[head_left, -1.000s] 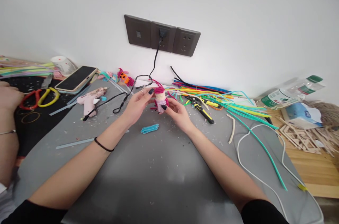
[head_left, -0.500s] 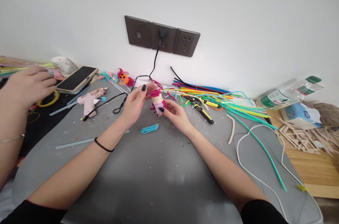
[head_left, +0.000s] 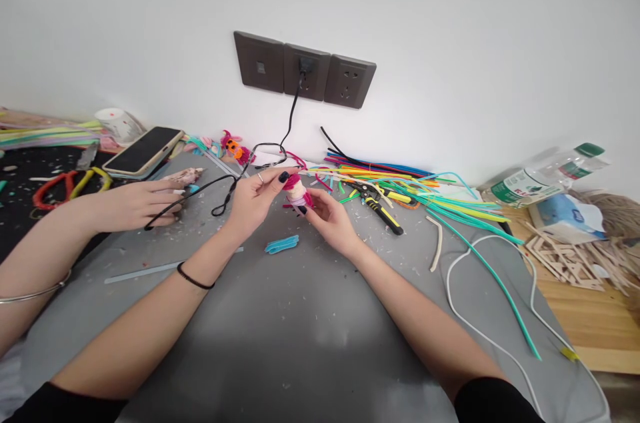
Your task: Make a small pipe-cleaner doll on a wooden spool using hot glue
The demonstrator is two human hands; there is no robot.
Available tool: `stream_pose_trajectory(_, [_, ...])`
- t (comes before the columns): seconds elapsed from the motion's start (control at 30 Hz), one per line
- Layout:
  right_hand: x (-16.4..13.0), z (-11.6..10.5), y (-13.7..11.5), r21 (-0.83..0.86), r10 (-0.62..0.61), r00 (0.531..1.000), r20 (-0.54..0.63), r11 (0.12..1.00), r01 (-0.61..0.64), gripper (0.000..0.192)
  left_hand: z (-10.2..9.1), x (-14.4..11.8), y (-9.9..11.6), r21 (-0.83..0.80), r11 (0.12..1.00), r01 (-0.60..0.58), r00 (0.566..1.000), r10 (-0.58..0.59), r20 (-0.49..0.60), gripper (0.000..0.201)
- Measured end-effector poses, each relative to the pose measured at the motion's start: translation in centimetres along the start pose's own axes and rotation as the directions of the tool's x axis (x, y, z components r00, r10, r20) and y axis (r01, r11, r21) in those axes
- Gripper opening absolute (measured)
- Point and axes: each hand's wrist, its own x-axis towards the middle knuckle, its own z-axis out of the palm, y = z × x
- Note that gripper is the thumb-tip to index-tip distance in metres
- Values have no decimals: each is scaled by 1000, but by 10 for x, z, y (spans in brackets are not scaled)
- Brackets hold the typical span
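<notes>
Between my hands, above the grey table, is a small pipe-cleaner doll [head_left: 299, 192] with a magenta top, a cream middle and a lilac band. My left hand [head_left: 255, 203] pinches its magenta top between thumb and fingers. Lower down, my right hand [head_left: 331, 221] grips the doll's lilac and magenta part, thumb in front and fingers behind. A folded bundle of blue pipe cleaner [head_left: 282, 244] lies on the table just below the hands. Further left, another person's hand [head_left: 143, 202] covers most of a pale pink glue gun [head_left: 186, 177].
Coloured pipe cleaners [head_left: 450, 200] and yellow-black pliers [head_left: 383, 213] lie to the right, with a white cable [head_left: 453, 290], a plastic bottle [head_left: 545, 176] and a tissue pack [head_left: 570, 218]. Left are a phone [head_left: 145, 150], red-handled scissors [head_left: 55, 190] and an orange-magenta figure [head_left: 234, 148]. A black cord [head_left: 291, 120] runs to the wall socket.
My left fingers have closed onto the doll's magenta top, and the doll has tilted. The other person's hand has come down from the upper left onto the glue gun, uncovering the scissors.
</notes>
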Motion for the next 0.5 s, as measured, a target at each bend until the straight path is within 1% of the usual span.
stream_pose_trajectory(0.17, [0,0,1,1,-4,1000,9,1000,4,43,0,0,-1,9,1000,11,1000,-11,-4,50])
stream_pose_trajectory(0.5, [0,0,-1,7,5,1000,2,1000,-5,45,1,0,-4,-29,999,21,1000,-21,-2,48])
